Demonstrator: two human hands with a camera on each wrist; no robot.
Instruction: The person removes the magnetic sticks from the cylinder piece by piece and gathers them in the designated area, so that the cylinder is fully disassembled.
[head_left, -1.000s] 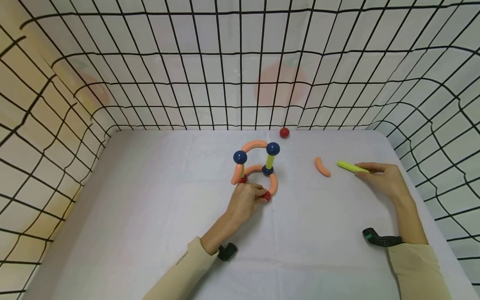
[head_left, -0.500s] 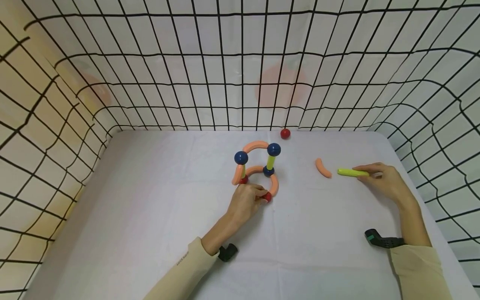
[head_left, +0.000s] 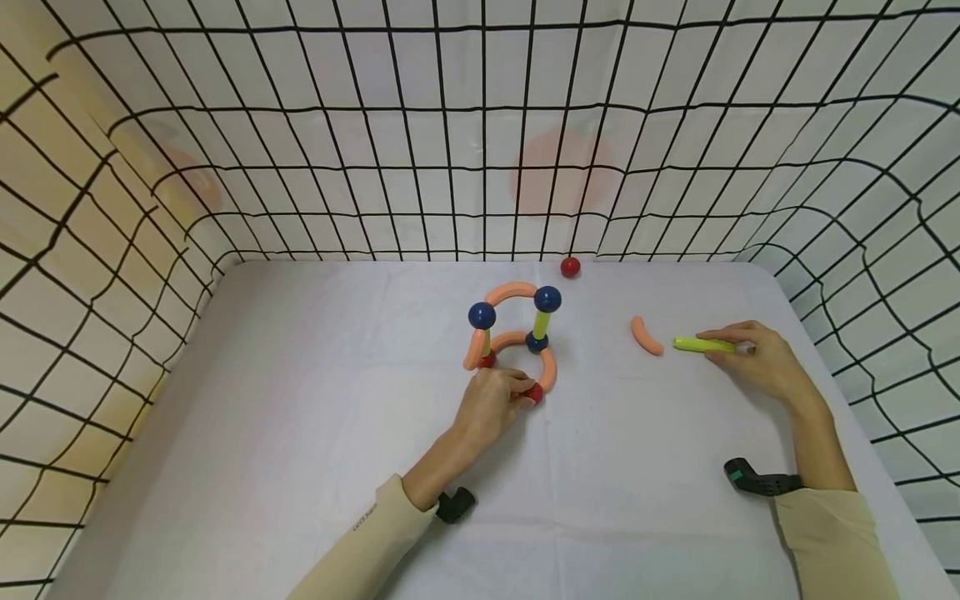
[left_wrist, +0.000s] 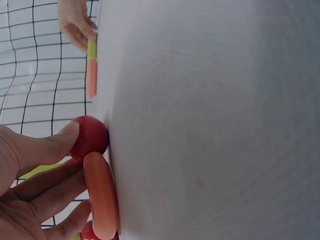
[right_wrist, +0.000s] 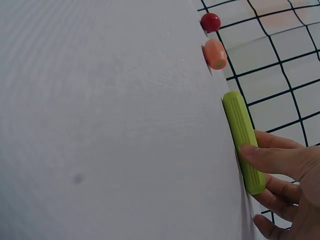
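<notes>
My left hand (head_left: 491,404) pinches a red ball (left_wrist: 91,136) at the near corner of a ball-and-rod structure. In the left wrist view, a curved orange rod (left_wrist: 101,195) meets that ball. Two blue balls (head_left: 547,299) top upright yellow-green rods (head_left: 542,325), joined by a curved orange rod (head_left: 512,290). Another orange curve (head_left: 475,348) hangs from the left blue ball. Over on the right, my right hand (head_left: 761,362) holds a straight yellow-green rod (right_wrist: 243,135) between thumb and fingers, low over the cloth.
A loose curved orange rod (head_left: 646,336) lies left of the right hand's rod. One red ball (head_left: 570,267) sits at the back edge, by the black wire grid (head_left: 483,167). White cloth (head_left: 300,400) covers the table. Both wrists wear black devices (head_left: 761,478).
The yellow-green rod in my right hand has turned to lie more nearly sideways, and the fingers have shifted along it. My left hand stays at the red ball.
</notes>
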